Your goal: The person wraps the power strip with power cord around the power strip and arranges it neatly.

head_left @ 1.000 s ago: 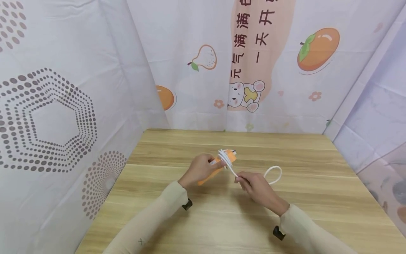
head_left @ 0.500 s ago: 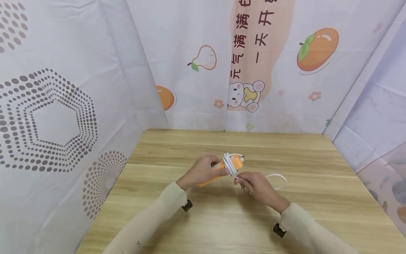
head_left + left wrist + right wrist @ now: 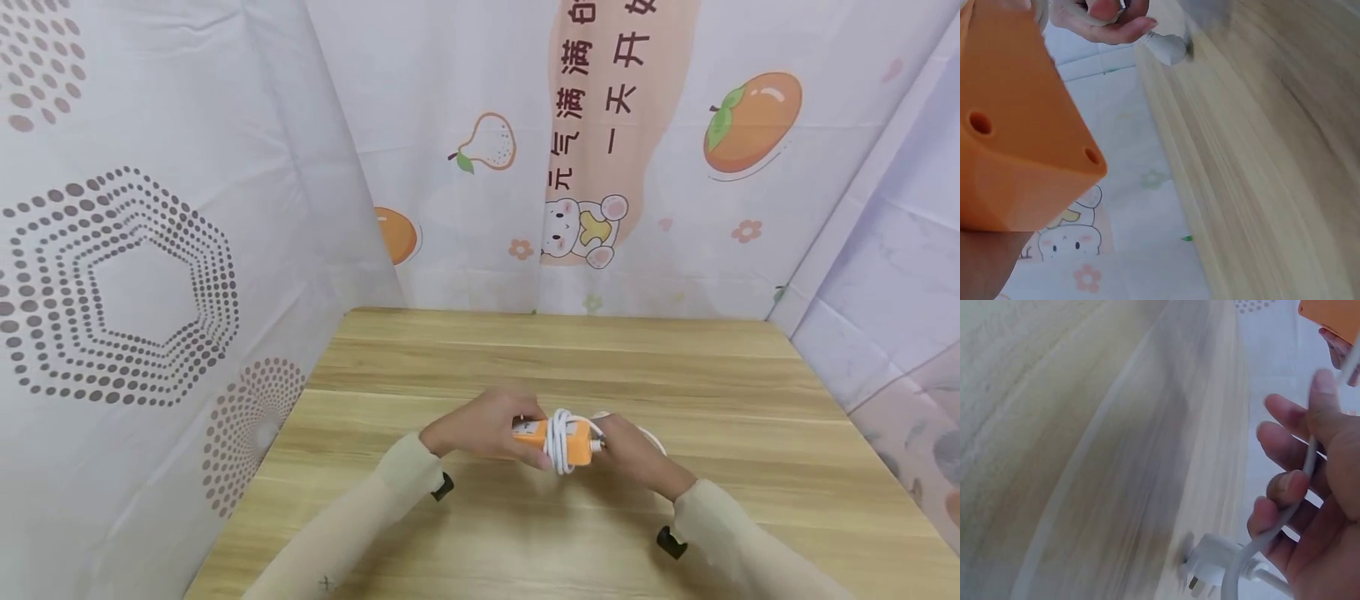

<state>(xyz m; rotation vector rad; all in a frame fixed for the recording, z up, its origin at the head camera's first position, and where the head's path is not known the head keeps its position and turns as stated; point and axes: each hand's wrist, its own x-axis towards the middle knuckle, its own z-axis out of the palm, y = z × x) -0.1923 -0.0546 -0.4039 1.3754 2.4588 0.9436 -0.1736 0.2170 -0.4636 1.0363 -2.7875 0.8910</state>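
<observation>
My left hand point(image 3: 487, 423) grips an orange power strip point(image 3: 579, 446) above the table, thumb on the near side. A white cord point(image 3: 558, 442) is wound in several turns round the strip near its right end. My right hand point(image 3: 633, 454) holds the loose part of this cord, partly hidden in the head view. In the right wrist view the cord crosses the palm under curled fingers point(image 3: 1288, 487). A white plug point(image 3: 1213, 559) with metal prongs lies on the table below that hand. The strip's underside shows screw holes in the left wrist view.
The wood-grain table point(image 3: 465, 333) spreads under both hands. A printed curtain point(image 3: 450, 217) hangs along its back edge, with more cloth at the left point(image 3: 277, 208) and right point(image 3: 892, 292). Black bands point(image 3: 670, 542) sit at both wrists.
The strip has come right and closer to me, turning from slanted to nearly level. My right hand has passed from the near side to beyond the strip's right end, carrying the cord.
</observation>
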